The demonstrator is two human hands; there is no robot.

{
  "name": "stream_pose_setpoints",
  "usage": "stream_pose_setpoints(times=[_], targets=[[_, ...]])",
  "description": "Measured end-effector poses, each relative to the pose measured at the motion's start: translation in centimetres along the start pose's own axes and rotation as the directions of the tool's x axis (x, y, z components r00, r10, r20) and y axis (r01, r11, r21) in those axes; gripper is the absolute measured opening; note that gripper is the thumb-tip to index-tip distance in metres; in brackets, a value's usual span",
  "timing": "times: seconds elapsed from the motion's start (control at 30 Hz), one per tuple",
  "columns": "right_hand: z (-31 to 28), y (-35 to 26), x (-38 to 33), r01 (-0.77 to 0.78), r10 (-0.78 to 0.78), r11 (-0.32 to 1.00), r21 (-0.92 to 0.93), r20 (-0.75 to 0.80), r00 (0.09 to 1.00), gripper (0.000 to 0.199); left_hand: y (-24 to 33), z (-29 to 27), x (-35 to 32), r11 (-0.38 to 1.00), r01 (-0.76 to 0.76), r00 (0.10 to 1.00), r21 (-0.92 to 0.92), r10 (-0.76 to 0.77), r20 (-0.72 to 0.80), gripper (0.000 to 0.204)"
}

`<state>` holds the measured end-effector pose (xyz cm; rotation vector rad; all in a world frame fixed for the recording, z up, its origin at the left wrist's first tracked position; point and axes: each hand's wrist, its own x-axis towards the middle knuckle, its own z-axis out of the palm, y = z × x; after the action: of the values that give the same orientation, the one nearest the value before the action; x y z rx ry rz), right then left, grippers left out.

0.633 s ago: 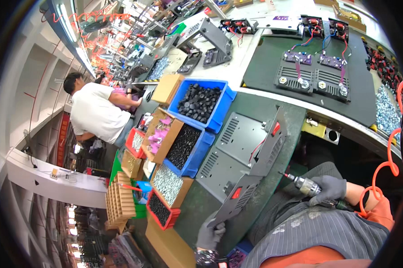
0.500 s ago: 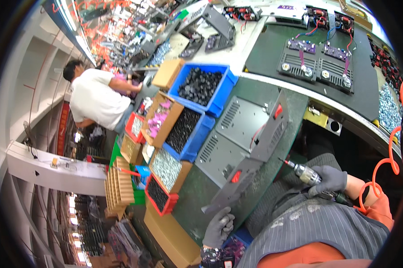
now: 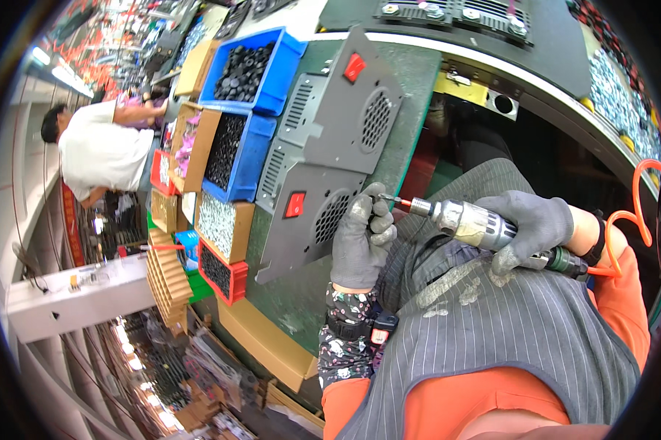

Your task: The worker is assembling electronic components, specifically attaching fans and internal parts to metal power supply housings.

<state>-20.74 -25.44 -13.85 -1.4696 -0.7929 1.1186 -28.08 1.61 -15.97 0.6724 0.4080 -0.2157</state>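
My right hand (image 3: 534, 224), in a grey glove, grips an air screwdriver (image 3: 473, 224) with an orange hose. The driver lies across my lap, its bit aimed left. My left hand (image 3: 363, 242), gloved too, has thumb and fingertips pinched together at the bit's tip; whatever they hold there is too small to make out. Just beyond my left hand, two grey metal casings stand on the green bench. The near casing (image 3: 290, 246) and the far casing (image 3: 338, 110) each show a red rocker switch and a round honeycomb vent.
Left of the casings sit a blue bin of black knobs (image 3: 290, 55), a blue bin of black parts (image 3: 255, 150), a cardboard box of silver screws (image 3: 241, 233) and a red tray (image 3: 236, 284). The orange hose (image 3: 631, 220) loops at right. A co-worker (image 3: 103, 150) stands far left.
My left hand has come up from the bench edge to the screwdriver's tip. The screwdriver has moved left toward it. The view has shifted, and the casings' switch faces now show more fully.
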Motion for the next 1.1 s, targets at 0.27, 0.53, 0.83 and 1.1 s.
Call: stream_pose_setpoints(times=[0.27,0.53,0.83,1.1], targets=[[-0.1,1.6,-2.0,0.028,-0.022,0.996,0.083,-0.073,0.997,0.053,-1.3,3.1,1.5,1.0,0.002,0.999,-0.019,-0.001,0.048,0.029],[-1.3,0.7,-1.5,-0.043,0.021,0.982,-0.186,-0.119,0.993,0.05,-0.7,3.1,2.3,0.921,-0.153,0.987,0.359,0.163,0.002,0.029],[-2.2,4.3,-0.4,-0.184,0.057,0.768,0.614,0.221,0.974,0.056,-1.3,1.0,3.2,0.925,-0.188,0.975,0.331,0.136,0.173,0.042],[-2.2,3.8,0.3,0.2,-0.163,0.927,0.318,-0.142,0.976,0.054,4.0,9.1,-2.6,-0.289,-0.293,0.95,0.911,0.021,0.312,0.035]])
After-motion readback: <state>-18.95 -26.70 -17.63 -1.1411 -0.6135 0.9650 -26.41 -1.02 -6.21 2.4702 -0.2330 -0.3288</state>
